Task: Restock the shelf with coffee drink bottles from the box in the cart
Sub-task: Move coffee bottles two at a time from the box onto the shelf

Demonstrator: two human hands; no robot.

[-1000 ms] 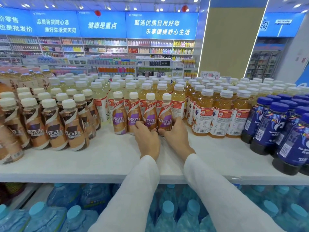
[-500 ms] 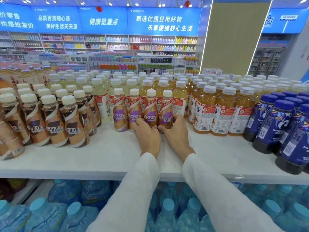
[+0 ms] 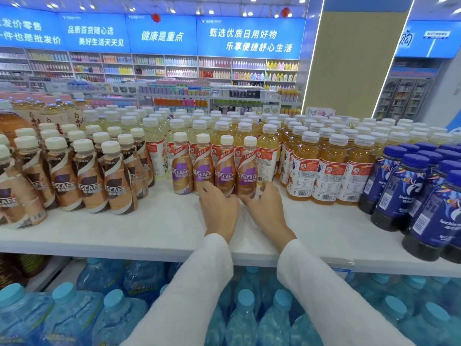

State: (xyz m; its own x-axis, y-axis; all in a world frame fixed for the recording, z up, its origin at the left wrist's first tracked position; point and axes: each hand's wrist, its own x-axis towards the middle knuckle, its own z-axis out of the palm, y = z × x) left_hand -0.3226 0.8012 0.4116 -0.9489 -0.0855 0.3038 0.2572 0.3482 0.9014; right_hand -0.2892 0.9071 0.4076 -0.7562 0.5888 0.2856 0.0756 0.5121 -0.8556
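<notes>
Right fingers (image 3: 271, 190) spread and curled round the foot of the end bottle (image 3: 247, 171), thumb on its near side. Right hand (image 3: 267, 212) low over the shelf (image 3: 112, 228). Left fingers (image 3: 208, 189) bent together against the feet of the two middle bottles of the row. Cannot tell whether clamped or only pressing, the tips being hidden by the knuckles. Left hand (image 3: 220, 212) just beside the right.

Coffee drink bottles (image 3: 214, 171): four, purple-labelled, upright, side by side in one line at twelve o'clock of the hands, well back from the shelf's front edge. Close behind the row at twelve o'clock, pale yellow drinks (image 3: 154, 143), packed deep. At three o'clock, just beside the end bottle, orange tea bottles (image 3: 329, 171), with only a narrow slot between. Farther out at three o'clock, dark blue bottles (image 3: 404, 188), nearest of all to the front edge. At nine o'clock, a gap of bare shelf, then brown-labelled coffee bottles (image 3: 89, 181).

At six o'clock, open white shelf from the wrists to the front edge, widest toward seven and eight o'clock. White sleeves (image 3: 199, 283) across that edge. Below it, blue-capped water bottles (image 3: 245, 318) on the lower level.
</notes>
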